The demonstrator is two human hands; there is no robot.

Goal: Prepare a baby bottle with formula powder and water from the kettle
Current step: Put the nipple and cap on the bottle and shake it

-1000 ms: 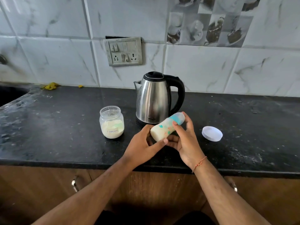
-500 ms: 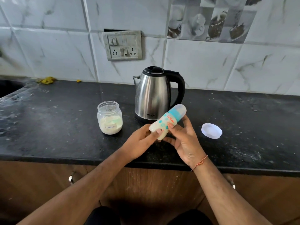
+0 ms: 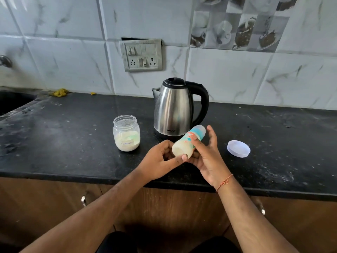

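bottle [image 3: 187,141] is capped, tilted, milky inside, held just in front of kettle [image 3: 177,108]. left hand [image 3: 160,161] grip is clamped on its base, right hand [image 3: 206,154] grip pinches its body, other fingers spread. looks like powder and water are in, mixing step now. jar [image 3: 126,133] left of kettle is open; its lid [image 3: 238,148] lies right of kettle on the surface [image 3: 54,134]. left: finish mixing, close jar.

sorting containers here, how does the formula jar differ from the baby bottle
The formula jar stands upright and uncapped on the counter; the baby bottle is tilted, capped, gripped by the left hand and right hand. The jar is squat, the bottle slim. Both are translucent with pale contents.
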